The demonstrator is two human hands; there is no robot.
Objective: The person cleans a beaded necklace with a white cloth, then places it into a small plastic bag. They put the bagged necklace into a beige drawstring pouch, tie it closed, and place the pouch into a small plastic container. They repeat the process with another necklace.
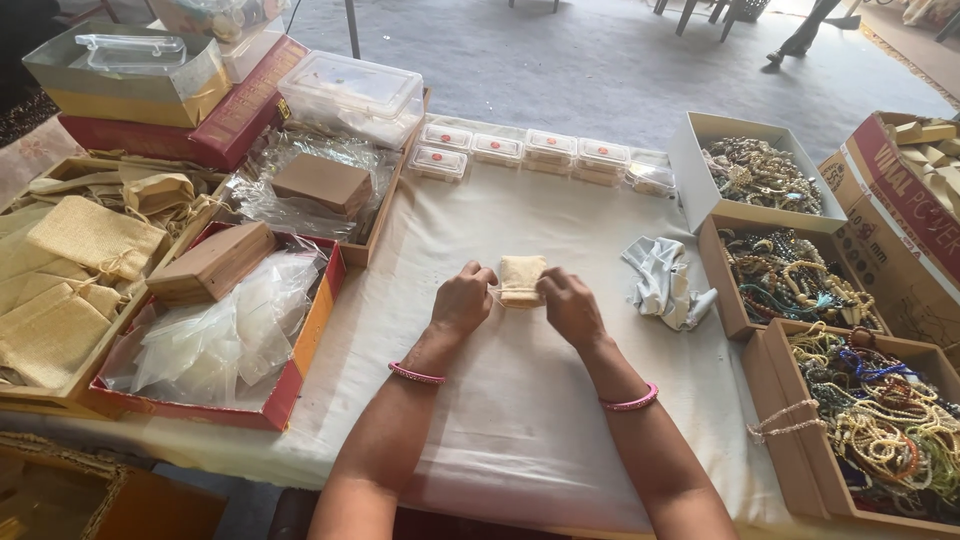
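Note:
A small beige cloth pouch (521, 279) rests on the white tablecloth (520, 400) in the middle of the table. My left hand (463, 299) grips its left edge and my right hand (571, 306) grips its right edge, fingers closed on the fabric or its drawstrings. Each wrist wears a pink bangle.
A crumpled white cloth (665, 281) lies to the right. Open boxes of beaded jewellery (800, 279) line the right side. Left are a red tray of clear plastic bags (215, 340) with a wooden box (210, 262), and a tray of beige pouches (60, 290). Small clear cases (549, 152) stand behind.

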